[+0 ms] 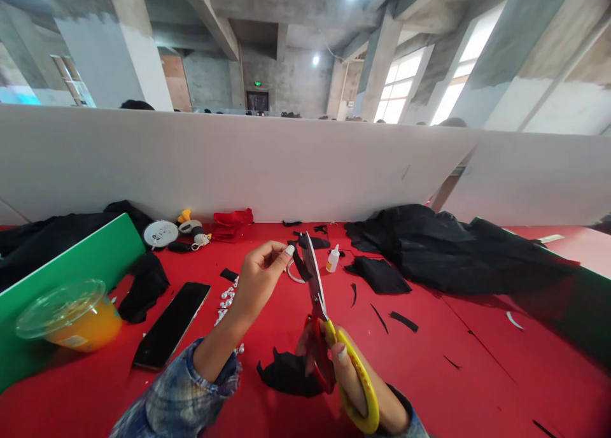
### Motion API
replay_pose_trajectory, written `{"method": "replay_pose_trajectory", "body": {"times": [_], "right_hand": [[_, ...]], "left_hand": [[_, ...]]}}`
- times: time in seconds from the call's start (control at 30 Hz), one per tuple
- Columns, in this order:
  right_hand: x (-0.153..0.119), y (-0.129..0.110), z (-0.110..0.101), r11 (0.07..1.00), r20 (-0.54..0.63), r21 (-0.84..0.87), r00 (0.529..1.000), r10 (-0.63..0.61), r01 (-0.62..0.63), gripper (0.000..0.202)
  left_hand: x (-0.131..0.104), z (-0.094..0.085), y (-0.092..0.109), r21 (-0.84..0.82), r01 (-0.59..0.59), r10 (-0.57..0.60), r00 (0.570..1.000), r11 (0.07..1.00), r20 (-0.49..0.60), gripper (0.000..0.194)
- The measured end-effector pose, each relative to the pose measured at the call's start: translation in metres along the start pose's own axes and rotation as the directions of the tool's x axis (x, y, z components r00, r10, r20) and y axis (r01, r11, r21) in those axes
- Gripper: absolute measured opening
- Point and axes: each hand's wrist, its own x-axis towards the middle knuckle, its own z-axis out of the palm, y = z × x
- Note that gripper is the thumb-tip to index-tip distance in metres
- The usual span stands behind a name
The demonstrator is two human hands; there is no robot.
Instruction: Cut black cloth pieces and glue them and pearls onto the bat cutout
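Observation:
Between the thumb and fingers of my left hand (266, 269) is a narrow strip of black fabric (300, 261). My right hand (346, 368) grips a pair of scissors (316, 291) with one yellow and one red handle, blades pointing up and away from me. The strip lies against the blades; whether it is between them I cannot tell. Behind the strip, a white ring (292, 274) shows in part on the red table. Under the scissors lies a ragged black fabric piece (281, 371). Just right of the blades stands a small white glue bottle (333, 260).
A black phone (172, 323) and a lidded plastic cup of orange contents (81, 323) are at left, by a green board (112, 247). White beads (226, 301) lie near my left wrist. Black fabric (439, 247) is heaped at right, with scattered scraps (403, 321). A white partition (286, 164) closes the back.

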Motion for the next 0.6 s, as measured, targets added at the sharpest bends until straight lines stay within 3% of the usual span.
{"method": "replay_pose_trajectory", "body": {"times": [0.13,0.27,0.37,0.47,0.6], "right_hand": [[0.008,0.001,-0.003,0.998,0.019,-0.037,0.998,-0.051,0.052,0.059],[0.021,0.011,-0.002,0.997,-0.166,0.07,0.986,0.027,-0.015,0.059],[0.033,0.014,-0.007,0.971,-0.306,0.224,0.941,0.148,-0.08,0.049],[0.043,0.008,-0.019,0.94,-0.408,0.341,0.897,0.173,-0.026,0.038],[0.047,-0.002,-0.033,0.848,-0.356,0.528,0.92,0.163,0.054,0.039]], "left_hand": [[0.007,-0.003,-0.012,-0.044,-0.021,0.019,0.998,0.999,-0.053,0.023],[0.015,-0.006,-0.022,-0.021,-0.056,0.054,0.994,0.998,-0.091,0.024],[0.018,-0.007,-0.026,0.005,-0.056,0.056,0.998,0.998,0.029,0.025],[0.017,-0.004,-0.027,0.003,-0.07,0.068,0.977,0.998,0.201,0.025],[0.008,0.004,-0.025,-0.033,-0.122,0.125,0.912,0.992,0.391,0.023]]}}
